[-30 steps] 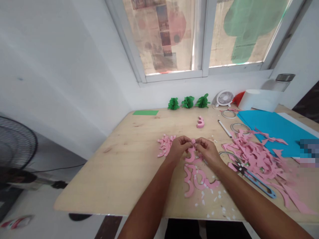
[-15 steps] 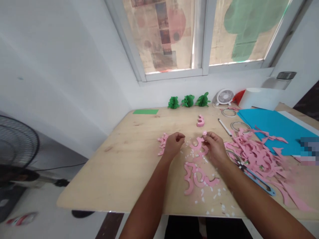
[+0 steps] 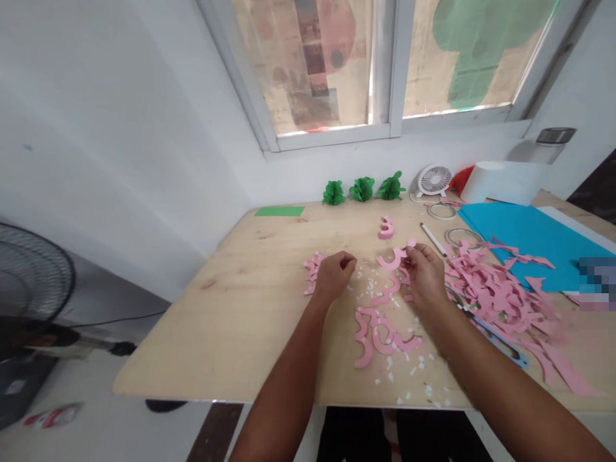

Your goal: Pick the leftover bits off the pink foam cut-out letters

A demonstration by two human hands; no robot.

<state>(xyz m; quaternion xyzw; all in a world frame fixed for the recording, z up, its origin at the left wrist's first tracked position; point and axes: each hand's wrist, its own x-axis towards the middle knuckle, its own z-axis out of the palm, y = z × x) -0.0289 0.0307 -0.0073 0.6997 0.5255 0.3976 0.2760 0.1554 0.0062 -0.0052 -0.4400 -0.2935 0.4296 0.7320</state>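
My right hand pinches the end of a wavy pink cutout, holding it over the table. My left hand is closed in a pinch a little to its left; whatever its fingertips hold, if anything, is too small to make out. Beside the left hand lies a small stack of pink pieces. Nearer me, several more curved pink cutouts overlap on the wood among white paper bits. Behind the hands sits another pink curved piece.
Pink scraps heap up on the right, partly over blue sheets and blue-handled scissors or a cutter. A white pen, tape rings, a small fan, green paper ornaments and a green strip lie farther back.
My right hand has moved a little right and away from me, carrying the pink cutout off the pieces beneath it. The left hand has stayed almost in place.
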